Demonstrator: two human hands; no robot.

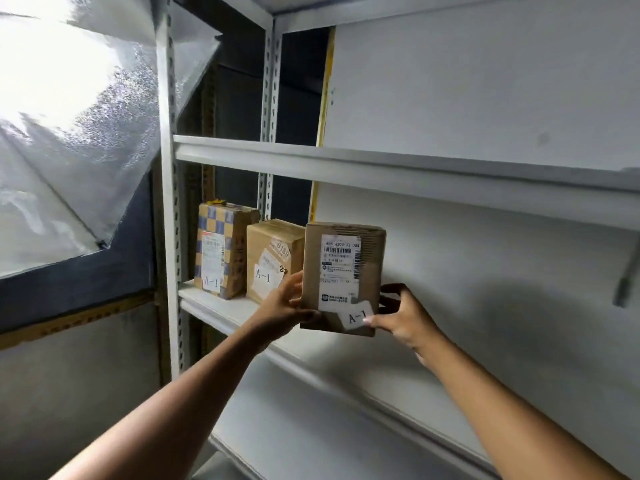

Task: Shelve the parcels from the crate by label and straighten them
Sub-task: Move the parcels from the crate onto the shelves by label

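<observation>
Both hands, left hand (282, 308) and right hand (398, 315), fingers curled on third A-1 parcel (343, 278); set upright beside middle parcel (273, 259) on shelf (207, 303), label forward, edges flush.

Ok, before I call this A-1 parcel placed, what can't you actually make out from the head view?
- Held parcel: its bottom edge against the shelf is hidden by both hands, left and right.
- Fine print on its shipping label: too small.
- Crate: out of frame.
- Shelf's right end: cut off by the frame edge.
</observation>
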